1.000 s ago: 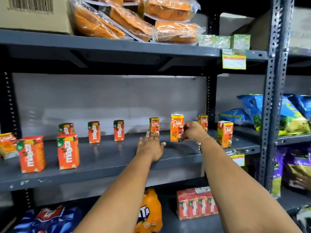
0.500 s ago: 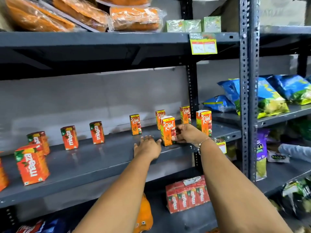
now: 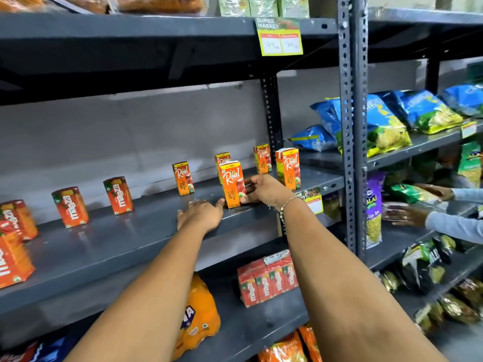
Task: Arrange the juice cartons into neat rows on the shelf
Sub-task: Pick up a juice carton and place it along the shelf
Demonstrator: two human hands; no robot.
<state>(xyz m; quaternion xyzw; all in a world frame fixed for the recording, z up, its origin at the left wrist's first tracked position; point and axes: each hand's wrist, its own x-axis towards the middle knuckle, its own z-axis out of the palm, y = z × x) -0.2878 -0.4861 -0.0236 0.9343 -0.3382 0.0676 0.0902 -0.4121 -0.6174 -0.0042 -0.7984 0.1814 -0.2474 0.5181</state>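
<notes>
Leftmost Maaza carton (image 3: 13, 259) cut by frame edge.

One head-worn wide-angle view, close in at arm's reach. Faces forward and slightly down onto the grey shelf (image 3: 109, 246), angled a little rightward along it. Forearms enter from the bottom edge. Upright post (image 3: 352, 126) and neighbouring rack fill the right side.

1. Yellow price tag (image 3: 280, 39) hung on the upper shelf edge.
2. Blue-and-yellow snack bags (image 3: 386, 121) lay in the bay to the right.
3. Orange bottle pack (image 3: 200, 314) sat on the lower level, near a shrink-wrapped red carton pack (image 3: 266, 282).
4. Purple packet (image 3: 374, 205) hung beside the upright.
</notes>
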